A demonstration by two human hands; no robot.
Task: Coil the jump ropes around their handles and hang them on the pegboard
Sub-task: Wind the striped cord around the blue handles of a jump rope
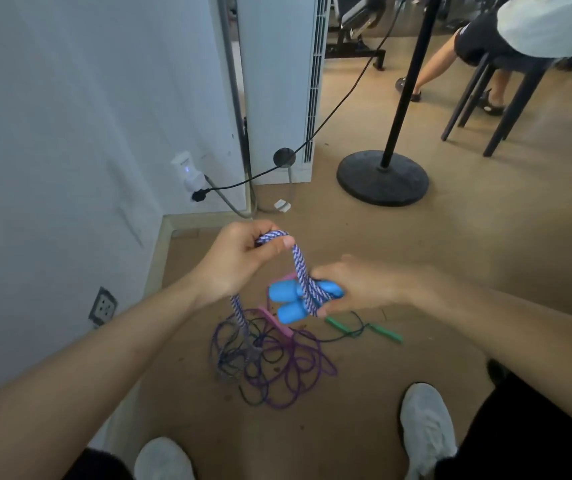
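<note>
My right hand [357, 284] grips the two blue handles [289, 301] of a jump rope, held side by side. A thick blue-and-white braided rope [300, 268] wraps over the handles and rises to my left hand [239, 261], which pinches a loop of it. The rest of that rope hangs down to the floor. Below lies a tangled pile of thin purple and dark ropes [274, 365] with pink handles [275, 322] and green handles [381, 332]. No pegboard is in view.
A white wall [69, 133] with sockets stands at the left. A black stand base [383, 181] sits on the floor ahead, with a cable running to a wall plug. A person sits on a stool [506, 84] at the far right. My white shoes [424, 427] are below.
</note>
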